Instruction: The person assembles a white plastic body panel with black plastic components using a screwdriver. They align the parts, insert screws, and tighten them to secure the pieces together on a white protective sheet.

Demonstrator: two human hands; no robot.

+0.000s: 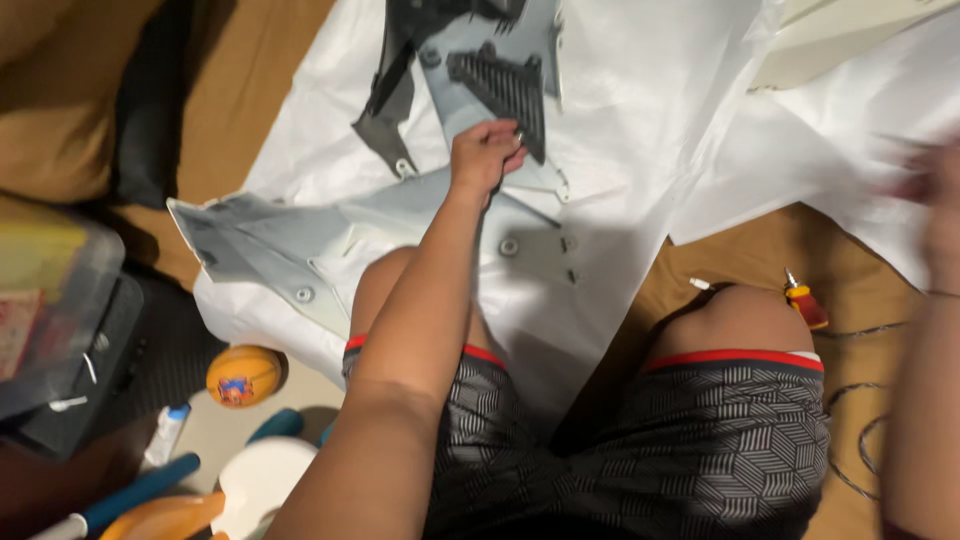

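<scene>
A: Nearest the camera, below the grey plastic panel (330, 245), what lies on the floor?

B: An orange ball (244, 375), a white rounded object and blue-handled items, left of the person's knees. A clear storage bin (50, 300) sits further left. A red-handled screwdriver (806, 305) lies right of the panel, beside the right knee, apart from both hands.

A: Where is the panel itself?

B: It rests on a white sheet (640, 130) spread over the brown floor, just beyond the knees. Round fastener points show on its face, one near the left knee and one near its middle. Whether they hold screws cannot be told.

A: And the left hand (485, 155)?

B: It is closed in a fist at the panel's upper edge, where a dark ribbed piece (505, 90) meets the grey plastic. The fingers are curled around something small or around the edge itself; which one is hidden.

A: The right hand (935, 190)?

B: Blurred, at the far right over the sheet, well apart from the panel. Whether it is wide, narrow or holding anything cannot be told.

A: How far along does the work appear?

B: As a judgement, midway: the grey and dark pieces lie together beyond the hand, yet the screwdriver lies unused and the joint is under the fist.
</scene>
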